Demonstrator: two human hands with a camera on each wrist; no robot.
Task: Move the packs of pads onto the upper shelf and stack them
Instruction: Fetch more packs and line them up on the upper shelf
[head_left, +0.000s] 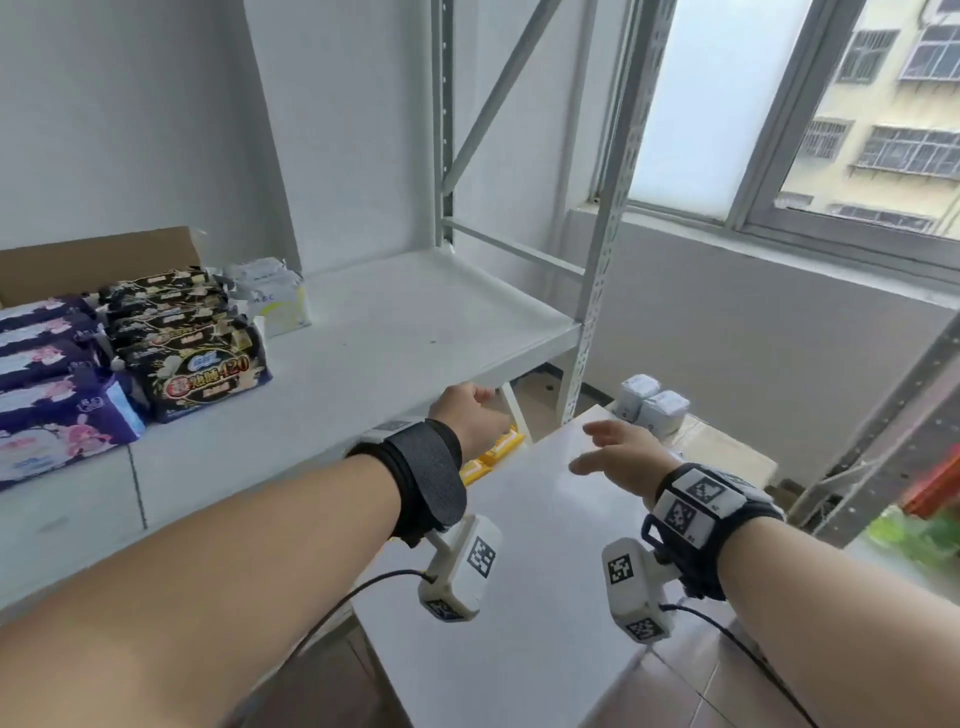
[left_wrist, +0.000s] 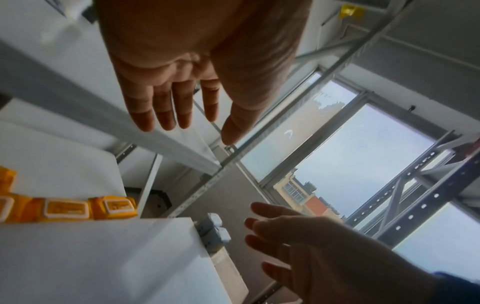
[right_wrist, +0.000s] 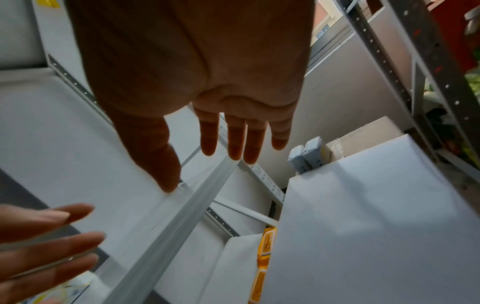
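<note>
Both hands are holding nothing right now. The left hand (head_left: 470, 415) is reaching out by the front edge of the upper shelf (head_left: 395, 332), and its fingers (left_wrist: 166, 107) are straight and a little apart. The right hand (head_left: 618, 457) is hovering over the white counter (head_left: 519, 571) with its fingers (right_wrist: 235, 135) spread loosely too. Many packs of pads are already sitting on the upper shelf at the left: purple packs (head_left: 57, 395) and black packs (head_left: 192, 353) in neat rows, so they are taking little room. Yellow packs (head_left: 493, 452) are lying lower down, just under the shelf edge. I think the hands are open so they can grab those next.
</note>
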